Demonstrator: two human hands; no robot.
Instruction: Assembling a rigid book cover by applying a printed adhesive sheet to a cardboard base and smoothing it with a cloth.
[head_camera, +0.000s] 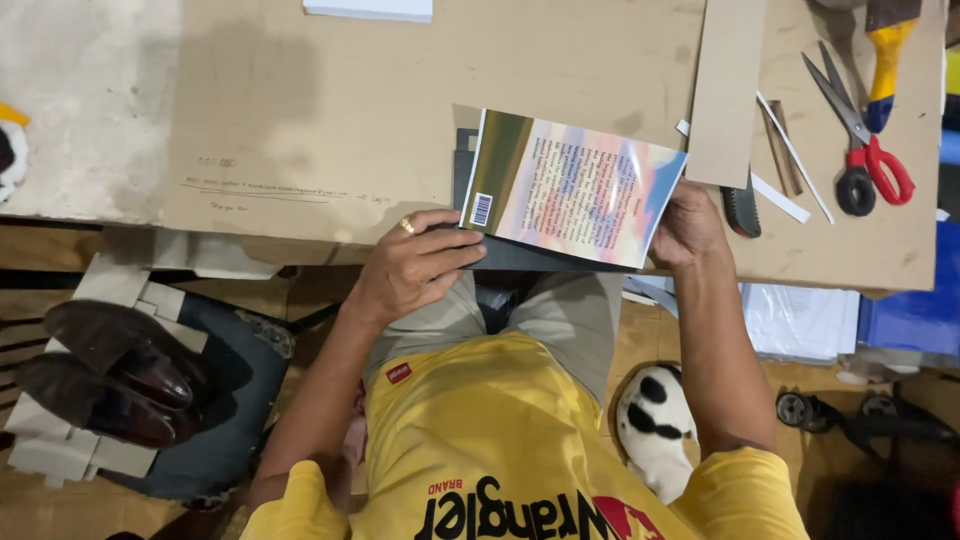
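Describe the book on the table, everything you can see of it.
The book is a thin glossy paperback, back cover up, printed with a sky-like blend of pink, blue and green, a block of text and a barcode patch in one corner. It lies slightly askew at the near edge of the brown table, atop a dark board. The left hand and right hand grip opposite ends.

Two hands grip one glossy book (572, 188): the left hand (415, 268) at its barcode corner, the right hand (686, 228) at the opposite edge. Beyond the right fingers lie one cardboard strip (727, 90), one pair of red-handled scissors (860, 140), one yellow-handled tool (884, 60) and one dark-handled knife (741, 210). Below the left fingers sit two dark shoes (110, 375).
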